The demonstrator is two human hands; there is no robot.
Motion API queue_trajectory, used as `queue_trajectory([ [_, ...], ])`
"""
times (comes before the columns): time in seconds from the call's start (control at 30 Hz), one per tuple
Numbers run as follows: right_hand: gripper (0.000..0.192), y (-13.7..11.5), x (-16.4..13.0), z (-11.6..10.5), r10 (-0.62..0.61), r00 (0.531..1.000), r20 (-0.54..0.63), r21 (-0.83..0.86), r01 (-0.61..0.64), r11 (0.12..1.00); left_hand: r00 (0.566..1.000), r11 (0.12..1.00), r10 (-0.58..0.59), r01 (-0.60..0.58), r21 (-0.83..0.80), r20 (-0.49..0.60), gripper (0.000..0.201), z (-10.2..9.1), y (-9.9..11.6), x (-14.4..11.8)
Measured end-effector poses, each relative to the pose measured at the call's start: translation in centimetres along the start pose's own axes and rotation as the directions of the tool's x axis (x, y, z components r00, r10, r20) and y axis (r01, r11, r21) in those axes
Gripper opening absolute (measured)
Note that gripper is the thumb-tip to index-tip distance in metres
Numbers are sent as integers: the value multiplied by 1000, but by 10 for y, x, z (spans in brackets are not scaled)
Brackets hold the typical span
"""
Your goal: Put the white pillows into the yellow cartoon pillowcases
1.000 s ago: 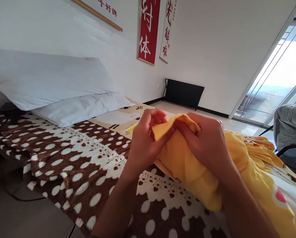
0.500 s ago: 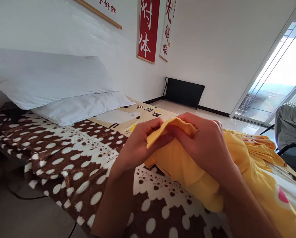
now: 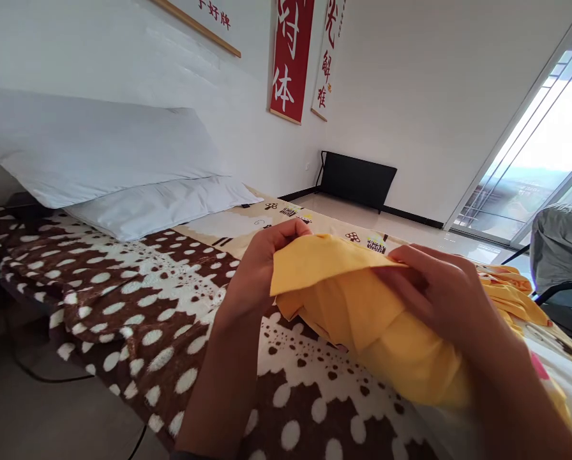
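**Yellow cloth, held over bed**

Yellow cloth [image 3: 362, 306]: raised just above the brown spotted blanket [image 3: 137, 319], trailing off to the right across the bed. Left hand [image 3: 257, 268]: pinching the cloth's near edge. Right hand [image 3: 439, 294]: fingers closed over the fold. White pillows [image 3: 99, 166]: stacked against the wall.

Home bedroom: bed [image 3: 137, 306], white pillows [image 3: 99, 160], wall scrolls [image 3: 290, 57].

Both forearms reach forward from the bottom edge. The left hand [image 3: 257, 271] is raised, its wrist bent, its fingers curled and pinched closed at the top. The right hand [image 3: 439, 294] lies flatter, palm down, its fingers stretched toward the left one.
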State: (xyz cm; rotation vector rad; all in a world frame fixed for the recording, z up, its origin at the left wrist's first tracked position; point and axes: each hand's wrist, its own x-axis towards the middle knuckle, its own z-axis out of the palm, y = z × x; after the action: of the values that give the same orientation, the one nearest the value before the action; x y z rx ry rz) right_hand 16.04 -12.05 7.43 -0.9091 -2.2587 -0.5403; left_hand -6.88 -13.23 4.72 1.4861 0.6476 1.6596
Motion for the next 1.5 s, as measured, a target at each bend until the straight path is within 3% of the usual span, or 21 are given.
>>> queue_trajectory([
  [0.1,31,13,-8,-2,-11,998,-57,-41,8,999,999,999,-45,45,-18,-26,34,2,0,3],
  [0.2,33,23,-18,-11,63,991,-119,-66,-71,995,997,998,-31,28,-48,-66,33,-1,-6,7],
  [0.27,32,32,-26,-19,136,988,-71,-47,-140,989,987,996,27,-40,-80,-159,32,-6,-13,11],
  [0.37,29,48,-44,-25,174,978,113,39,-179,983,948,990,110,-132,-55,-298,32,-11,-23,17],
  [0.43,34,57,-57,-23,151,971,186,115,-175,978,953,992,122,-123,11,-277,32,-10,-25,20],
  [0.5,43,62,-69,-18,144,970,196,182,-180,967,974,991,115,-98,94,-193,32,-6,-22,23],
  [0.57,39,62,-76,-13,163,966,203,241,-211,947,989,981,109,-91,174,-96,33,-3,-15,26],
  [0.63,28,59,-78,-11,231,951,206,319,-288,903,995,965,96,-92,245,-7,34,-4,-7,29],
  [0.73,28,55,-71,-9,339,932,128,472,-358,806,995,962,57,-77,260,81,33,-7,4,31],
  [0.83,32,54,-59,-8,365,931,16,477,-328,815,999,985,8,-15,171,37,33,-8,12,33],
  [0.9,35,57,-49,-13,360,933,16,361,-341,868,1000,991,3,1,133,-29,34,-4,17,35],
  [0.97,42,63,-40,-27,365,929,60,203,-370,907,992,992,84,-74,105,-91,35,3,23,40],
  [1.03,51,68,-32,-51,387,920,59,52,-390,919,960,969,243,-233,80,-140,35,13,32,50],
  [1.13,56,73,-24,-93,366,927,-85,-46,-370,928,857,877,479,-472,85,-190,38,27,49,67],
  [1.17,52,73,-23,-103,340,935,-105,-3,-342,940,828,850,526,-518,95,-194,39,31,54,73],
  [1.23,41,72,-25,-114,321,947,-15,221,-310,925,791,813,583,-565,143,-188,37,35,62,83],
  [1.33,29,67,-35,-102,355,901,250,558,-433,708,743,751,648,-584,308,-170,30,31,64,95],
  [1.4,32,63,-39,-85,392,868,304,632,-492,599,724,715,669,-567,409,-165,30,24,59,102],
  [1.5,38,54,-38,-67,399,870,290,590,-491,641,743,734,639,-510,448,-200,32,11,51,109],
])
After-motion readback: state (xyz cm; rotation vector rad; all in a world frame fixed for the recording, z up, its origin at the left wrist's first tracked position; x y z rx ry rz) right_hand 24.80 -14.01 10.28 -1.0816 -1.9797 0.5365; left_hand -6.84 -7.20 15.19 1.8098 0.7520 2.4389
